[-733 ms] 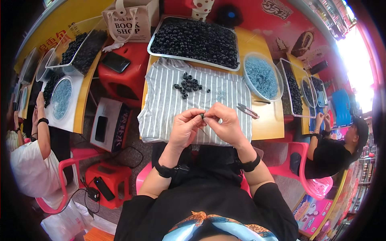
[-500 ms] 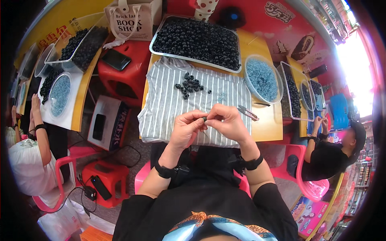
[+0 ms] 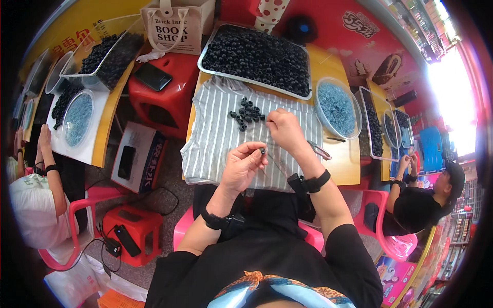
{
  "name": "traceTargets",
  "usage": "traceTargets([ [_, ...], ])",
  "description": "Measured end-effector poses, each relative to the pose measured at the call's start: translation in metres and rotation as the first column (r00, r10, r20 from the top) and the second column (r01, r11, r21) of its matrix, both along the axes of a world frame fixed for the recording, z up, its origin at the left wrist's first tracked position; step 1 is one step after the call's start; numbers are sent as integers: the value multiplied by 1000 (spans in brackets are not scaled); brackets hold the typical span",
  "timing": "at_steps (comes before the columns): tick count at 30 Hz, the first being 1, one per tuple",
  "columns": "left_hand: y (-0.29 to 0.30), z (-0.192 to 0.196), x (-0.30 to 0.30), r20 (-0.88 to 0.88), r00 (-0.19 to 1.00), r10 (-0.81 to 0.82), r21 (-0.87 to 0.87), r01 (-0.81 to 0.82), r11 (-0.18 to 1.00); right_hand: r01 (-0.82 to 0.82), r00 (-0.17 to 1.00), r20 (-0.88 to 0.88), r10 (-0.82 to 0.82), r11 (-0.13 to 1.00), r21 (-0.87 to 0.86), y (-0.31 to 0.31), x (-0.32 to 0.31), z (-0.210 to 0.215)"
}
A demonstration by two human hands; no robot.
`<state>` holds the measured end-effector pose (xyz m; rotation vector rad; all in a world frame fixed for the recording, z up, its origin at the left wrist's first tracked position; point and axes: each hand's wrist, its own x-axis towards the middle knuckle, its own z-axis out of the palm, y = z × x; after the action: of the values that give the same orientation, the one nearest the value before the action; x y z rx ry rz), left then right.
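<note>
My left hand (image 3: 242, 167) is closed in a pinch on a small black bead (image 3: 263, 151) above the near edge of a grey-and-white striped cloth (image 3: 215, 133). A thin thread (image 3: 276, 164) runs down from near this bead. My right hand (image 3: 287, 131) reaches over the cloth with its fingertips together, beside a small heap of black beads (image 3: 247, 114). Whether a bead sits between those fingertips I cannot make out. To the right of my right wrist, thread snips (image 3: 319, 150) lie at the cloth's edge.
Behind the cloth stands a tray (image 3: 251, 82) full of black beads. A round tub holds light blue beads (image 3: 336, 105) at the right, near a slim dark tool (image 3: 336, 139). A red stool (image 3: 159, 97) carries a phone (image 3: 153, 76). People sit at tables on both sides.
My hands have moved apart. The right has gone forward to the black bead heap, while the left stays near the cloth's edge with its bead. The view has shifted slightly.
</note>
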<state>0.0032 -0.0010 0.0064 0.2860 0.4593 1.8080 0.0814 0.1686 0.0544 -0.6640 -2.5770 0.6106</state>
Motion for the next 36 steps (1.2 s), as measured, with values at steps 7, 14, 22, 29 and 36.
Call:
traceTargets([
  [7,1,-3,1,13,1000,-6,23,5,1000,96,995,-4,-97,987,-131,3,11,1],
  [14,3,-6,2,-19,1000,23,33,-22,999,-245,907,-397,-140,591,-768,-65,51,28],
  [22,2,-2,3,-68,998,12,35,-10,999,-258,882,-432,-187,575,-776,-80,53,19],
  [29,0,-4,3,-102,995,24,27,-22,999,-257,873,-476,-110,726,-638,-80,49,10],
  [36,0,5,3,-47,999,1,4,-1,1000,-272,932,-357,65,777,-568,-64,48,29],
])
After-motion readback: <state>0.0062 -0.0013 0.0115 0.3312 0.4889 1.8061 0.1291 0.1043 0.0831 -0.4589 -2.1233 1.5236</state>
